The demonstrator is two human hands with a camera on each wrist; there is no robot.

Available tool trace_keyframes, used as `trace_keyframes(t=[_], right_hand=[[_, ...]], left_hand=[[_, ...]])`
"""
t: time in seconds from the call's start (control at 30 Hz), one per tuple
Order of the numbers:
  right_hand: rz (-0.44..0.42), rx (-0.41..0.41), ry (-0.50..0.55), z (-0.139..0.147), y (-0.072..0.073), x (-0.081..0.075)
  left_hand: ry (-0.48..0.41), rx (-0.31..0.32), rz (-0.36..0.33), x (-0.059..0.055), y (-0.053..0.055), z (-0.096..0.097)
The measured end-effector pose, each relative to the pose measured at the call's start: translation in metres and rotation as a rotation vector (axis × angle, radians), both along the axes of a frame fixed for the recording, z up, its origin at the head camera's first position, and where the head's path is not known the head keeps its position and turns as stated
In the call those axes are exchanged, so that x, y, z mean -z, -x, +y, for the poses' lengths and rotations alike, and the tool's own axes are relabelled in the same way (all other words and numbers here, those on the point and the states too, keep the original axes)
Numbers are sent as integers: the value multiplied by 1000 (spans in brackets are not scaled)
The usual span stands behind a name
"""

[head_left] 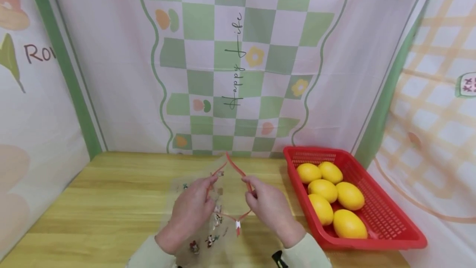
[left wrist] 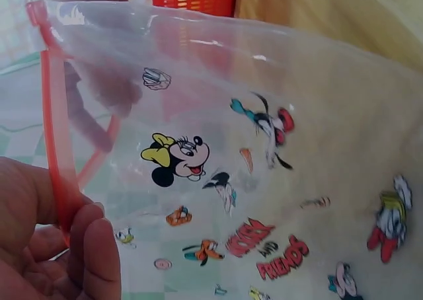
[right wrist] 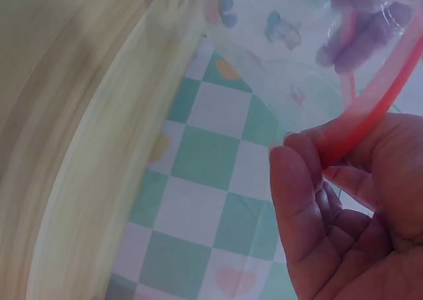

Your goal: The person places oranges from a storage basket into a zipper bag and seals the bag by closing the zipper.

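Note:
A clear zip bag (left wrist: 264, 154) printed with cartoon characters hangs between my two hands, its red-edged mouth spread apart. My left hand (head_left: 195, 202) pinches one red edge (left wrist: 58, 135) between thumb and fingers. The opposite red edge (right wrist: 370, 118) is pinched by my right hand (head_left: 269, 204). A white slider (head_left: 238, 226) sits at the near end of the mouth, where the two edges meet. The inside of the bag shows no contents through the clear film.
To the right stands a red plastic basket (head_left: 394, 222) with several yellow lemons (head_left: 322, 190) gathered in its left part. A wood-grain table (head_left: 93, 210) lies below. Behind it hangs a green-and-white checked curtain (head_left: 230, 53), with more printed cloth at both sides.

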State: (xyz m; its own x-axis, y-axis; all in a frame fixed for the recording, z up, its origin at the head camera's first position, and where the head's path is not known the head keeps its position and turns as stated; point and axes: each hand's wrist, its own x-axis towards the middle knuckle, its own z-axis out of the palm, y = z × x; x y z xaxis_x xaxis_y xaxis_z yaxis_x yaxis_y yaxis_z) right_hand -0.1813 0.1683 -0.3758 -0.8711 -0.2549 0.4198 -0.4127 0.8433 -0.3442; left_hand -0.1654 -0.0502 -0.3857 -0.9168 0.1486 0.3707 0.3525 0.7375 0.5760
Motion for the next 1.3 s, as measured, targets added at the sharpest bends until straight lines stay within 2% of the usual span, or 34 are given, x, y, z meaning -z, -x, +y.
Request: trace_keyframes(t=[0.1,0.37,0.47,0.7,0.93,1.13,1.3], right_hand=[[3,17,-26,5,1,-1],[23,64,-97,21,5,-4],[8,58,-97,25,6,-5],[-35,40,-119,34,8,-6],[-116,58,-105,38,11,-5],[-91,62,-100,39,11,2],[-27,51,-109,38,12,10]], left_hand=[[40,-16,-5,0,1,-2],[9,-4,-97,2,5,-7],[20,-14,-94,5,5,-9],[15,-9,-27,12,6,-10],[-37,11,-47,19,5,-11],[-62,20,-34,28,6,-10],[-87,22,-40,36,6,-8]])
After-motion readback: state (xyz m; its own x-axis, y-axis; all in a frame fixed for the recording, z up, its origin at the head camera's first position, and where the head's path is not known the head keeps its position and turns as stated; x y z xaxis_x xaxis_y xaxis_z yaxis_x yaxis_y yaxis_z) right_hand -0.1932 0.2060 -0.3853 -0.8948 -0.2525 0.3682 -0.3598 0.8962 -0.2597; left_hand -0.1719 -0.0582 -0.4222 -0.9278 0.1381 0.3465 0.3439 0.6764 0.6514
